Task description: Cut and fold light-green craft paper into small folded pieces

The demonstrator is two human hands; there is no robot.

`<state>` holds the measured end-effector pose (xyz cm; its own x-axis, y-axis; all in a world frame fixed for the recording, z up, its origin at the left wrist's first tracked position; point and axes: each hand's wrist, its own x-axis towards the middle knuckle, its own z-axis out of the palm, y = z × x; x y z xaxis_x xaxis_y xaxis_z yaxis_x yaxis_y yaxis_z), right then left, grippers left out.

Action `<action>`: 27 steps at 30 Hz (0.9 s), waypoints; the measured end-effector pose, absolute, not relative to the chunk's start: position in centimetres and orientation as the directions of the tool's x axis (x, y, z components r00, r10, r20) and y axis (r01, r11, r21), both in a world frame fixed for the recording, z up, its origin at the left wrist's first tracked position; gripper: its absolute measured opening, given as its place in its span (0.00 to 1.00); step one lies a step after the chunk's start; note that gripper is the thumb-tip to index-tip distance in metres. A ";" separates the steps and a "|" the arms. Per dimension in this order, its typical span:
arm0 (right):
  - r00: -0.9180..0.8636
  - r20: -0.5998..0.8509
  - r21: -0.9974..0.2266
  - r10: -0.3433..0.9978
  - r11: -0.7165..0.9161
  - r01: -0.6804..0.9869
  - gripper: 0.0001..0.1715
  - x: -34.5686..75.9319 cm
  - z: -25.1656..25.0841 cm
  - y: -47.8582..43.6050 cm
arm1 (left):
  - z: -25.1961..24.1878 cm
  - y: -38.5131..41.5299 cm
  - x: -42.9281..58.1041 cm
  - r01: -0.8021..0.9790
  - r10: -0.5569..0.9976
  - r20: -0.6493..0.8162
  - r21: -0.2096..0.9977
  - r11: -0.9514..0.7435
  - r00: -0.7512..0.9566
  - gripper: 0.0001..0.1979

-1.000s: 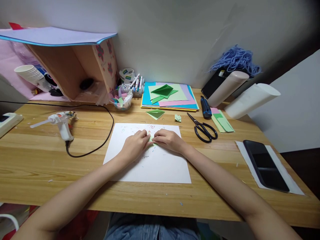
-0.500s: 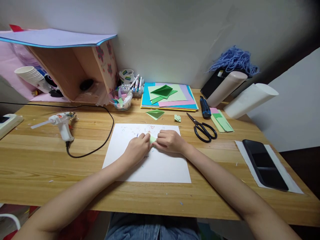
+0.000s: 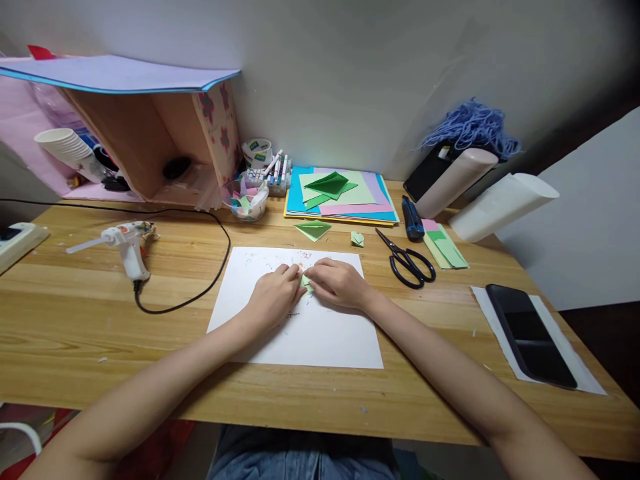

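A small piece of light green folded paper (image 3: 307,285) lies on a white sheet (image 3: 280,343) in front of me. My left hand (image 3: 276,291) grips its left side, fingers closed. From the right, my right hand (image 3: 336,283) has its fingers curled on the paper's upper right part. Both hands partly cover the piece. Just beyond the sheet rest a light green folded paper triangle (image 3: 313,231) and a small folded light green paper (image 3: 357,239).
Black-handled scissors (image 3: 411,263) and a blue utility knife (image 3: 412,220) lie to the right. A glue gun (image 3: 129,248) with its cord is at the left. Coloured paper sheets (image 3: 295,193) are stacked at the back. A phone (image 3: 530,337) lies at far right.
The right hand's fingers have shifted slightly up and left over the green paper, and more of its lower part shows. The left hand stays in about the same place.
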<state>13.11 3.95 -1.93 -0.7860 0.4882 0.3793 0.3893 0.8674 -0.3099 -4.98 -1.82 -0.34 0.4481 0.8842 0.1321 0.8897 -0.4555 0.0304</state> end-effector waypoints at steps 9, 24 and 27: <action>-0.725 0.549 -0.113 0.416 0.896 0.428 0.19 13.6 -2.5 4.0 | -0.4 -1.8 -5.0 0.877 0.879 0.148 0.101 -0.469 0.453 0.11; -0.749 0.447 -0.301 0.489 0.871 0.388 0.08 13.2 -2.9 4.4 | -2.4 0.1 -6.2 0.840 0.953 0.251 0.470 -0.273 0.169 0.11; -0.759 0.431 -0.292 0.488 0.871 0.395 0.08 13.2 -2.7 4.3 | -2.3 0.3 -6.0 0.848 0.958 0.241 0.465 -0.255 0.156 0.10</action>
<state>13.21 4.34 -2.75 -0.7589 0.4879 0.4313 0.3946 0.8714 -0.2915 -5.97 0.31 -2.35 0.1558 0.9579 0.2412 0.8479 -0.2550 0.4649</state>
